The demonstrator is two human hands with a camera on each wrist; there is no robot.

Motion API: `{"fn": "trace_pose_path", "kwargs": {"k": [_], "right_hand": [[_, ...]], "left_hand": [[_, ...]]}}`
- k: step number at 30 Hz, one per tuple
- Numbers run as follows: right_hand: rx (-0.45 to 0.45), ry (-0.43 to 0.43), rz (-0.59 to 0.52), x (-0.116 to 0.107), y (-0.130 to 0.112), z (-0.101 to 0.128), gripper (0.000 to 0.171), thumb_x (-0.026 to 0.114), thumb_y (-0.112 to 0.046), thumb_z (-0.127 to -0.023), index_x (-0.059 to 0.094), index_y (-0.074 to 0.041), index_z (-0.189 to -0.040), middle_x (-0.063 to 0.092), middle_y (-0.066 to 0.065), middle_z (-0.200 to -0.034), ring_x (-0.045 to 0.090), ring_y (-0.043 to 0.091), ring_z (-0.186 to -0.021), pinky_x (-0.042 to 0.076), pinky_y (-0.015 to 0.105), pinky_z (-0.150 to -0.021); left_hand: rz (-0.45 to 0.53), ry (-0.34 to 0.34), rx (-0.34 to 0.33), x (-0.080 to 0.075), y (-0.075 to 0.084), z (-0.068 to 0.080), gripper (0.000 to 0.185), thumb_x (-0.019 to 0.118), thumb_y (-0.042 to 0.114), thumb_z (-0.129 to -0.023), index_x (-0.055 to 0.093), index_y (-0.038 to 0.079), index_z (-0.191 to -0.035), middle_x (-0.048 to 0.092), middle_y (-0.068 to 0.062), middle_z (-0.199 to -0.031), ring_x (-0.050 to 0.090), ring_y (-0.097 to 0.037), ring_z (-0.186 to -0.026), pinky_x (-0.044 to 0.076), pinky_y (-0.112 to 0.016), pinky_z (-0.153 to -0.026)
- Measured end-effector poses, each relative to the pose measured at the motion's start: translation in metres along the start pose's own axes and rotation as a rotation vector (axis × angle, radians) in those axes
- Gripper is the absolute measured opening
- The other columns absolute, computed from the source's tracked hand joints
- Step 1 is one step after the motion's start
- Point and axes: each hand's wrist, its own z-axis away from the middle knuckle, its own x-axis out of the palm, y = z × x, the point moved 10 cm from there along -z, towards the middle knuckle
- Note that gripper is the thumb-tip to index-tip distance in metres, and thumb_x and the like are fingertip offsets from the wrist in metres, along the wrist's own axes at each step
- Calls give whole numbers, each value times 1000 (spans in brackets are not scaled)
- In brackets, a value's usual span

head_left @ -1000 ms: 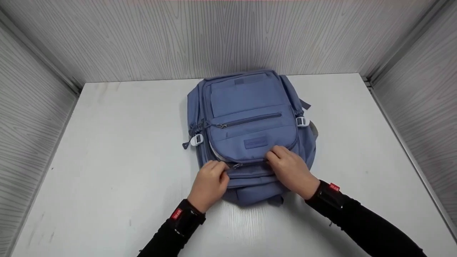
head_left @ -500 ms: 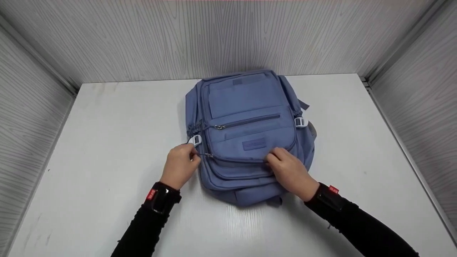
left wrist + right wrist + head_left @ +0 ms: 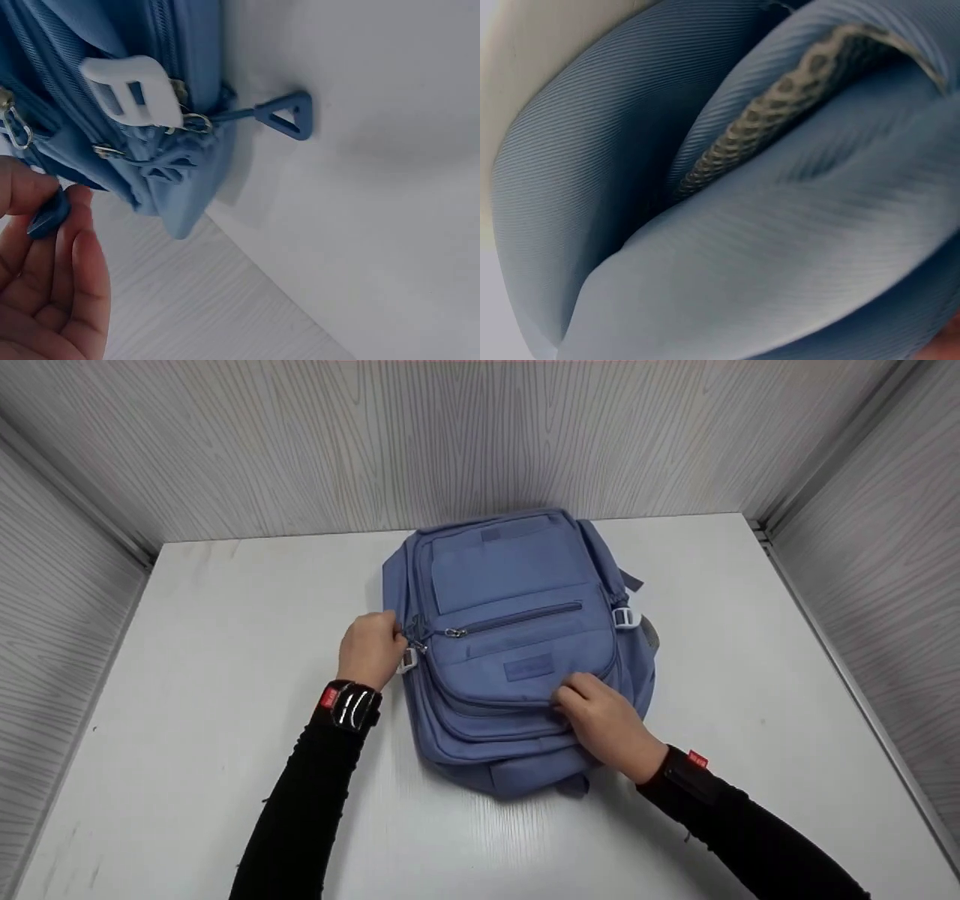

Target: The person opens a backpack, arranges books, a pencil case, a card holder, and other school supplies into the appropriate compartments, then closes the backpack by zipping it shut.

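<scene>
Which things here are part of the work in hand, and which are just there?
In hand:
blue backpack
zipper pull, pinched by the left hand
right hand, pressing the front pocket

Just there:
white table
white strap buckle
triangular pull tab

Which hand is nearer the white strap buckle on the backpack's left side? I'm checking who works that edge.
Left. The left hand is right beside the white buckle, fingers pinching a zipper pull. The right hand rests on the backpack's near front edge.
</scene>
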Motion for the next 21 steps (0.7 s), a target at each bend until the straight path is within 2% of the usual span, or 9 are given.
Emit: {"fn": "trace_pose_path", "kwargs": {"k": [4,7,12,16,18,21], "right_hand": [[1,-4,-15,1,0,0,18,75,-6,-84,57,-7,-85,54,4,-84,57,18,-78,51,31,-70],[2,-4,-25,2,0,-1,18,75,-7,-84,57,-8,-85,54,4,-84,57,18,-79,51,31,-71],[17,1,-38,3,2,-2,18,76,-5,-83,58,-7,-85,55,5,-84,57,19,-79,52,32,-72],[40,3,-50,3,3,0,19,76,-3,-81,59,-7,-87,56,5,-86,58,20,-81,53,33,-74],[56,4,-73,2,5,2,18,76,-1,-81,60,-7,-88,57,6,-88,59,20,-83,53,33,-76],[73,11,-111,-2,9,5,18,77,-2,-82,63,-8,-92,59,7,-92,59,21,-86,53,34,-78]], "left_hand": [[-43,68,-10,1,-1,-14,18,59,-5,-83,55,0,-67,64,-21,-71,63,-36,-69,50,-46,-62],[-71,142,-7,-2,0,-22,16,59,-5,-84,57,-3,-68,64,-24,-72,65,-40,-72,52,-49,-64],[-80,232,2,-4,3,-27,13,58,-5,-85,59,-6,-71,64,-26,-73,64,-44,-73,53,-52,-63],[-70,212,-15,-3,0,-23,9,60,-3,-86,65,-6,-79,66,-26,-77,65,-44,-75,54,-53,-65],[-60,187,-19,-5,-3,-19,10,62,-1,-86,70,-5,-90,70,-25,-87,67,-43,-82,55,-52,-70],[-61,161,1,-13,-3,-11,23,65,4,-88,72,-1,-110,71,-24,-106,68,-42,-94,55,-51,-80]]}}
